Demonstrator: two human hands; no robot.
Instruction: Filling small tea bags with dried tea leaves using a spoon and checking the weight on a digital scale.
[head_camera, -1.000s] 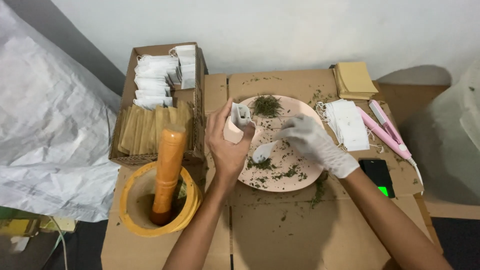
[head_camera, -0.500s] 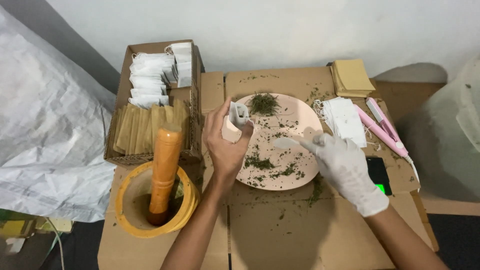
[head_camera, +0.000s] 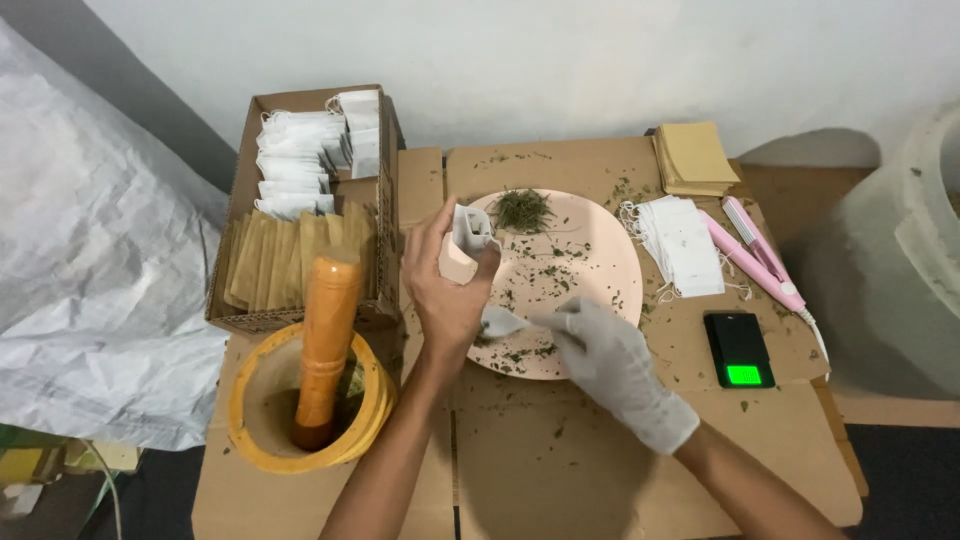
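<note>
Nearest us, our gloved right hand (head_camera: 610, 355) pinches a white spoon (head_camera: 503, 321), its bowl low on the near edge of the pink plate (head_camera: 600, 262) among scattered green herb bits (head_camera: 548, 275). Just beyond, our bare left hand (head_camera: 445, 285) curls its fingers round a small white paper bag (head_camera: 468, 232), held upright with its mouth open over the plate's left rim. To the left stands a yellow mortar (head_camera: 262, 400) with a wooden pestle (head_camera: 325, 340). Farther back, a cardboard box (head_camera: 300, 200) holds more bags.
</note>
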